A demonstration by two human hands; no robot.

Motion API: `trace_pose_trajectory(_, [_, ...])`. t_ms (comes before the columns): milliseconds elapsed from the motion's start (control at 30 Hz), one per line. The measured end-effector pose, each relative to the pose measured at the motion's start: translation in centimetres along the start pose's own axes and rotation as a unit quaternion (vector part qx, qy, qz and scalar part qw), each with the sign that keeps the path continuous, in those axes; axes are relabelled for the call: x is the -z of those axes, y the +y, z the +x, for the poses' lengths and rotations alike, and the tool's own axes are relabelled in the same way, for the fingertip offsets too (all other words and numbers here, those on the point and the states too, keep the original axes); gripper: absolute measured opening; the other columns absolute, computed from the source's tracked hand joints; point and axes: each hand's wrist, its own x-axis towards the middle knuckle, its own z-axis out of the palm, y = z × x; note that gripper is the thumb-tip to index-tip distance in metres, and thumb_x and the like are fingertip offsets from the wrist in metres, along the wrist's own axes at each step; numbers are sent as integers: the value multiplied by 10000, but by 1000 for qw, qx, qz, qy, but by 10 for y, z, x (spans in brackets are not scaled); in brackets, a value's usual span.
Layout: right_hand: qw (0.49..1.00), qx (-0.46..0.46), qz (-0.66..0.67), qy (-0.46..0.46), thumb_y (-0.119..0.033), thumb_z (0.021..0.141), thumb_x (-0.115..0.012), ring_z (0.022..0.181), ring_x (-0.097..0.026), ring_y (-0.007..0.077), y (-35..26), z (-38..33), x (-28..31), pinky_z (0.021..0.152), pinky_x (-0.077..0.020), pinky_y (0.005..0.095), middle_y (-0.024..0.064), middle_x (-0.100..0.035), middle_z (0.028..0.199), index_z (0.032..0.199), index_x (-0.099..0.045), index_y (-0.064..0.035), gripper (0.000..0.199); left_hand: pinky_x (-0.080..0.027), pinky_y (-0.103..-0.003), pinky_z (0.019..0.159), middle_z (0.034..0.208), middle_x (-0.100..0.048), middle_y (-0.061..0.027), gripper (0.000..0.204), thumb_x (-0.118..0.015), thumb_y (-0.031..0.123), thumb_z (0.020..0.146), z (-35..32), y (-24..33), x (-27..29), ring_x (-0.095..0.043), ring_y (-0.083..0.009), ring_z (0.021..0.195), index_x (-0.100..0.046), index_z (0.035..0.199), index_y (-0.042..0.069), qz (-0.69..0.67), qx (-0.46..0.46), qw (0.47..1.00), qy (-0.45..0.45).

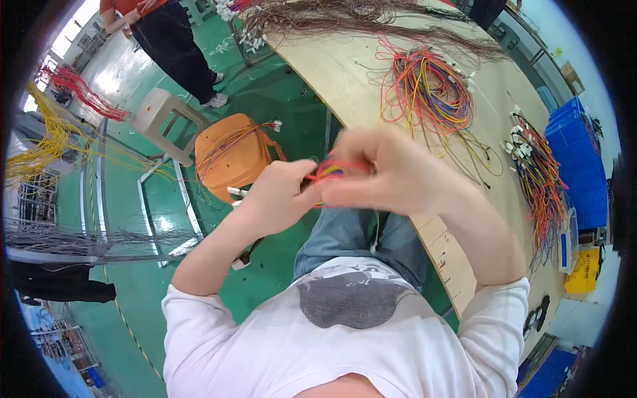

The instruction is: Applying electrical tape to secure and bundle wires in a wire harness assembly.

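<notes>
My left hand [277,198] is closed around a bundle of coloured wires [332,171], red, yellow and blue, in front of my lap. White connectors [236,193] show just beside that wrist. Curled over the other side of the same bundle is my right hand [378,171], blurred by motion, its fingers bent round the wires. The hands nearly meet, and much of the bundle is hidden inside them.
A wooden table [332,73] on my right carries a coiled wire bundle [431,89] and wires with white connectors [524,149]. More wires lie on an orange stool [232,156] at left, beside a beige stool [159,113]. A person [169,40] stands beyond. Blue bins [576,159] are far right.
</notes>
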Motion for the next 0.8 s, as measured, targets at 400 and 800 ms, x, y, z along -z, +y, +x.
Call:
trace_pose_trajectory(400, [710,25,703,-2,-287,906,-311,481,-361,85,0,3,11,541,-366,242,-28,-316,536,635,-384,-108,333,-420,-335,758,713,-588,-111,187,-583,143,687,-8,-17,-13,-568,-216,764,-555,806,2,-606,114,751,-238])
trace_pose_trajectory(800, [593,-123,768,207,-193,817,-477,400,-258,104,81,-69,-42,486,-345,294,-35,-266,463,544,-338,-142,311,-231,-209,396,504,-305,40,173,-500,237,806,-46,-5,-7,-291,-67,423,-434,767,81,-451,295,802,-258])
